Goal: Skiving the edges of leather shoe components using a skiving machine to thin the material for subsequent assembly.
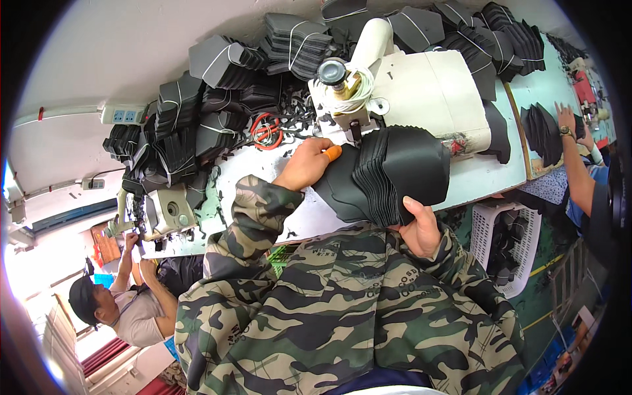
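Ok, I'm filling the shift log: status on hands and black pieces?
Left hand at left edge of black pieces. Right hand gripping near edge. Pieces fanned, overlapping. White machine close beyond.

Fanned stack of smooth, matte black, leather-like flat cut pieces, lying between the left hand and the right hand. The leftmost pieces reach the left hand's fingertips; overlapping edges (a row of close, curved ridges) lie midway; the broad, bent top piece meets the right thumb.
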`<act>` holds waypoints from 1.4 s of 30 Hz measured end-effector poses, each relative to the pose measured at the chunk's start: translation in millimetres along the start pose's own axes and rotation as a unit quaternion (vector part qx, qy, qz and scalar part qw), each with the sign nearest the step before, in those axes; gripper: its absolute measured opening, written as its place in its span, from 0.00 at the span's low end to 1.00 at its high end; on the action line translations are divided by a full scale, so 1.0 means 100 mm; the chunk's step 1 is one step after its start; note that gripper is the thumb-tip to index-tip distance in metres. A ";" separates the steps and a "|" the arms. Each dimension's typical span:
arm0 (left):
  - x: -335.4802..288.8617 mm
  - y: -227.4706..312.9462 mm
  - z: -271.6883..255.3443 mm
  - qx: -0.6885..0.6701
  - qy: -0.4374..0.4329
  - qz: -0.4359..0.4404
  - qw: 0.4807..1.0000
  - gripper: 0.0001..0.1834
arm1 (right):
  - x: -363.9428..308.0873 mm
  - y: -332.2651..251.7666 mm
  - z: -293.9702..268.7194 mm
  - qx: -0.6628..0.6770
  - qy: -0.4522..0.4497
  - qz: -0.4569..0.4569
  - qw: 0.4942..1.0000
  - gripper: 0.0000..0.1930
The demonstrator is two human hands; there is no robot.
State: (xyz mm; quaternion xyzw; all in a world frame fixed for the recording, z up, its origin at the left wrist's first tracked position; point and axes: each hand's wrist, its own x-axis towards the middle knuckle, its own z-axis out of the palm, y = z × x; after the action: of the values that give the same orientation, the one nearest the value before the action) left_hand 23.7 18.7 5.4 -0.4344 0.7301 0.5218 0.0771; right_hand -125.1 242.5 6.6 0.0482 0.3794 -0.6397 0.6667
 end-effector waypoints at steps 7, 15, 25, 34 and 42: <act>0.26 0.19 -0.06 0.071 -0.071 0.017 0.995 0.16 | 0.00 0.04 -0.08 0.011 -0.014 -0.005 1.000 0.20; 0.28 0.17 -0.02 0.079 -0.068 0.038 0.994 0.18 | 0.04 0.09 -0.16 0.031 -0.023 0.017 0.999 0.21; -0.06 0.17 -0.03 -0.244 -0.162 -0.012 0.956 0.10 | 0.04 0.06 -0.18 0.005 0.005 -0.019 1.000 0.19; 0.08 0.13 0.05 0.093 0.028 0.050 0.994 0.17 | 0.00 0.02 -0.01 -0.007 0.035 -0.007 0.999 0.16; 0.10 0.28 -0.12 -0.055 -0.125 -0.052 0.989 0.15 | 0.04 0.04 -0.12 0.023 0.035 -0.003 0.999 0.17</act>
State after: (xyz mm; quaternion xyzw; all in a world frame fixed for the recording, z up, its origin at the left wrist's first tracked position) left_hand 1.5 4.9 24.8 -0.4069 0.6613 0.6066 0.1706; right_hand -126.7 246.5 -5.6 0.0850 0.3883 -0.6478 0.6498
